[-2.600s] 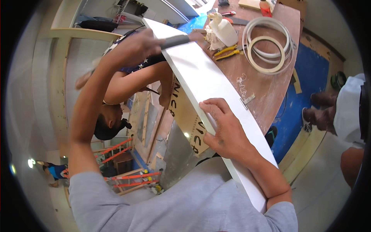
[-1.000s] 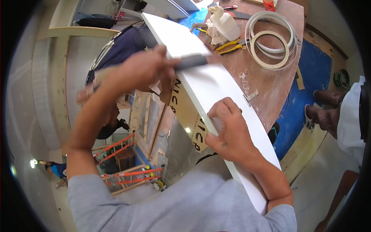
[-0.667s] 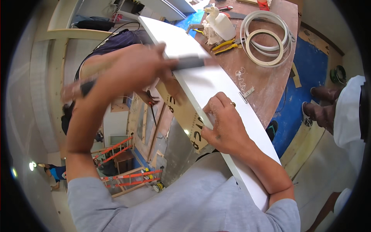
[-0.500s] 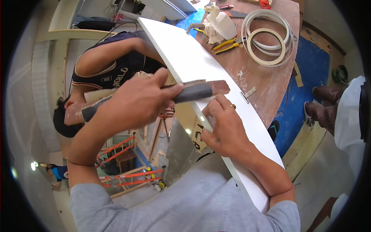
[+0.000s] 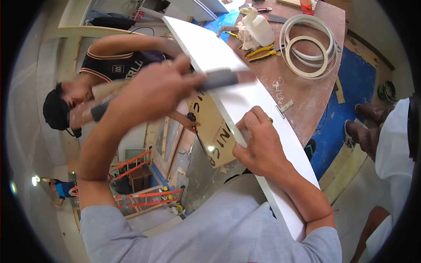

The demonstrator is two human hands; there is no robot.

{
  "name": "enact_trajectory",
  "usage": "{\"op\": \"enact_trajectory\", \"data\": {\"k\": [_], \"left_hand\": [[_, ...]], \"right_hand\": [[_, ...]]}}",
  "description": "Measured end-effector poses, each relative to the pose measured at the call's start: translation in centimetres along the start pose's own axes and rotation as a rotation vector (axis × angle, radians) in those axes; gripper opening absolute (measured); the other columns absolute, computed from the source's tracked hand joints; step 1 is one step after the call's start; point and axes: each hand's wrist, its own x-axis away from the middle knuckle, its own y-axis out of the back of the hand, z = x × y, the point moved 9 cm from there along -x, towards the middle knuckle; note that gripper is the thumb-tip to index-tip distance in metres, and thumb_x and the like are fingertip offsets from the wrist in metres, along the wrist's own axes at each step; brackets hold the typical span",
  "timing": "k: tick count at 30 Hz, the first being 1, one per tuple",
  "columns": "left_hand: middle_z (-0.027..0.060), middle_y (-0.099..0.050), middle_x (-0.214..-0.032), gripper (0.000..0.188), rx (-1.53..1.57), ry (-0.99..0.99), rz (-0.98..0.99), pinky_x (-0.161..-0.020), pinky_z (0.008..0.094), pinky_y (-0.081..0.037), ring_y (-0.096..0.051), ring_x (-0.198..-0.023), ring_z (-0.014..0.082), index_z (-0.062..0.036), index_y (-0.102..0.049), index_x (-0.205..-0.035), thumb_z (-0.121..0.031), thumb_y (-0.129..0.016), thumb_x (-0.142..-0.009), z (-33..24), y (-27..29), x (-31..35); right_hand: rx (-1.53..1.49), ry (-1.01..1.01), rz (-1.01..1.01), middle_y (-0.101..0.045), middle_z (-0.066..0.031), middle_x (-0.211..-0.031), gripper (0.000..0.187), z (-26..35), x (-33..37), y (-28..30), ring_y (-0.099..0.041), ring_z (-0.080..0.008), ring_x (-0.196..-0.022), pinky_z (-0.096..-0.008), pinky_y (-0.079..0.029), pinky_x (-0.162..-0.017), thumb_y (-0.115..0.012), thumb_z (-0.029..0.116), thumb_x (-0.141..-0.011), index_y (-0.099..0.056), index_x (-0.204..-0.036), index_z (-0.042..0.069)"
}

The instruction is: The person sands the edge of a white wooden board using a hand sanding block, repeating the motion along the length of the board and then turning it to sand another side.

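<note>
My left hand (image 5: 153,94) is closed around a long dark file-like tool (image 5: 219,79), which lies across the near edge of a long white board (image 5: 206,48). The tool and hand are motion-blurred. My right hand (image 5: 261,147) presses flat on the board's edge closer to me, fingers spread on the white face. The board runs from the far top to my right elbow, resting along a brown workbench (image 5: 307,101).
Another person (image 5: 114,65) leans in beyond the board at left. On the bench lie coils of white strip (image 5: 309,48), a white jug (image 5: 258,26) and yellow-handled pliers (image 5: 261,52). Someone in white (image 5: 394,140) stands at right. Orange-barred frames (image 5: 144,197) sit on the floor below.
My left hand has run the tool back and forth along the board's edge, toward me and then slightly away. The other person has come into view from behind my arm. My right hand stays put.
</note>
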Motion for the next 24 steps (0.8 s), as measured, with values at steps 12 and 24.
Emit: {"op": "enact_trajectory", "data": {"k": [12,24], "left_hand": [[0.0197,-0.060,-0.113,0.041,-0.096,0.274,0.228,-0.095,0.0475,-0.051,-0.067,-0.102,0.0393,-0.0087,-0.073,-0.138,-0.033,-0.063,-0.107,16.6,-10.2,-7.4],[0.0156,-0.055,-0.107,0.057,0.361,0.125,-0.181,-0.078,0.0446,-0.055,-0.064,-0.089,0.0341,-0.0154,-0.064,-0.149,-0.016,-0.079,-0.094,-3.4,-3.4,4.0]], "right_hand": [[-0.066,0.066,0.082,-0.053,-0.0167,-0.116,0.037,1.0,0.6,-1.4,-0.057,-0.0392,-0.112,-0.0511,-0.055,-0.092,-0.074,0.005,-0.076,-0.058,-0.109,0.000],[0.030,0.043,0.038,-0.053,-0.0165,-0.118,0.040,0.6,0.0,-0.3,-0.056,-0.0384,-0.116,-0.0511,-0.055,-0.093,-0.075,0.006,-0.076,-0.056,-0.110,0.001]]}}
